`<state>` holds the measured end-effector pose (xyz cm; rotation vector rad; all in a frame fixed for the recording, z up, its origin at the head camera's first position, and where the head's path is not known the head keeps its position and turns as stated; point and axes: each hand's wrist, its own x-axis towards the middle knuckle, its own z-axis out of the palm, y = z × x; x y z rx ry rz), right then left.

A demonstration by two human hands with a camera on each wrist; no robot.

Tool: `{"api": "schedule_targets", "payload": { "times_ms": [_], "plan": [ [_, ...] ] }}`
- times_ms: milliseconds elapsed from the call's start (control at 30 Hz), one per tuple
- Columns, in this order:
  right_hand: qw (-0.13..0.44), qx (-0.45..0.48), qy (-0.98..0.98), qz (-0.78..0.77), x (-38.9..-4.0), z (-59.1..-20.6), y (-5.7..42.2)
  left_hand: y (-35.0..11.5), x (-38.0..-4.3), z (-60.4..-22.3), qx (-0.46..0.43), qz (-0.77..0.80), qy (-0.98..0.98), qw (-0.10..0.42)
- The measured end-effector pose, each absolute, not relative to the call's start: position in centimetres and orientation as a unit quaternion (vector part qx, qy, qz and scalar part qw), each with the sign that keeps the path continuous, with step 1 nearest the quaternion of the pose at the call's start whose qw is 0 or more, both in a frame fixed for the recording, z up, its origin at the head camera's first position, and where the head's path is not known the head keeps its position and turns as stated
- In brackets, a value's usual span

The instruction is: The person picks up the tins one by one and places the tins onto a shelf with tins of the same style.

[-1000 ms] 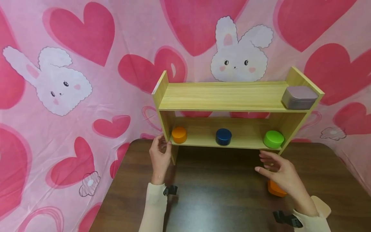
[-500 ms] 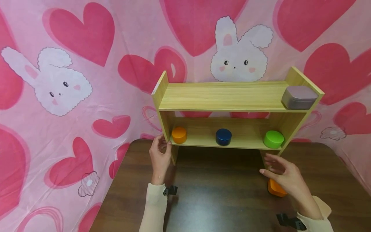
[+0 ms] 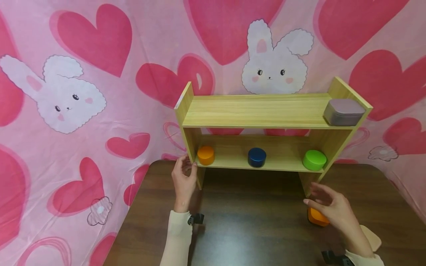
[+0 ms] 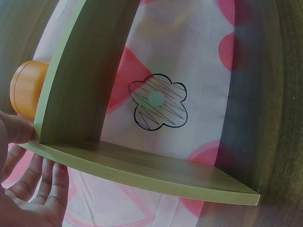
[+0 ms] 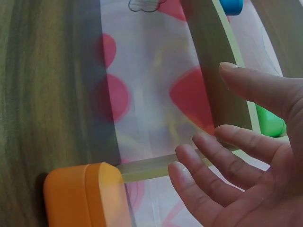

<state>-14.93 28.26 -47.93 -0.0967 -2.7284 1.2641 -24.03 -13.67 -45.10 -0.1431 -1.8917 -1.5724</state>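
Note:
A small two-tier wooden shelf point(image 3: 259, 111) stands on the table. My left hand point(image 3: 184, 181) holds the edge of its left side panel, the thumb in front and the fingers along the outer face in the left wrist view. On the middle board sit an orange round tin point(image 3: 206, 155), a dark blue round tin point(image 3: 256, 157) and a green round tin point(image 3: 314, 160). My right hand point(image 3: 334, 208) hovers with spread fingers and nothing in it, over an orange box point(image 3: 318, 218) with rounded corners. That orange box point(image 5: 75, 198) is below the fingertips in the right wrist view.
A greyish-mauve lidded box point(image 3: 344, 112) rests at the right end of the top board. A beige flat-topped object point(image 3: 371, 238) lies partly behind my right forearm. The brown table point(image 3: 239, 221) meets a pink heart-and-rabbit cloth point(image 3: 149, 37) at the back.
My right hand has drawn back from the green tin's side of the shelf, down and right toward the orange box. My left hand has stayed at the panel.

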Motion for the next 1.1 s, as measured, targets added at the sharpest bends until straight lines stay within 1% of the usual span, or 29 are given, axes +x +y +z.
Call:
{"api": "schedule_targets", "payload": {
  "times_ms": [200,333,600,900,1100],
  "plan": [
    [0.099,-0.022,-0.9,0.423,-14.8,-48.9,28.6,-13.7,-24.2,-45.2,-0.06,-0.598,-0.723,0.341],
    [0.11,-0.026,-0.904,0.413,-14.8,-49.4,28.9,-13.7,-24.1,-45.2,-0.062,-0.599,-0.72,0.344],
    [0.095,-0.045,-0.917,0.385,-14.5,-49.8,29.2,-13.7,-24.1,-45.1,-0.061,-0.601,-0.721,0.339],
    [0.096,-0.066,-0.916,0.383,-14.5,-50.6,29.6,-13.7,-24.2,-45.1,-0.058,-0.6,-0.724,0.335],
    [0.081,-0.084,-0.916,0.383,-14.4,-51.2,29.8,-13.7,-24.2,-45.2,-0.06,-0.599,-0.725,0.334]
  ]
}}
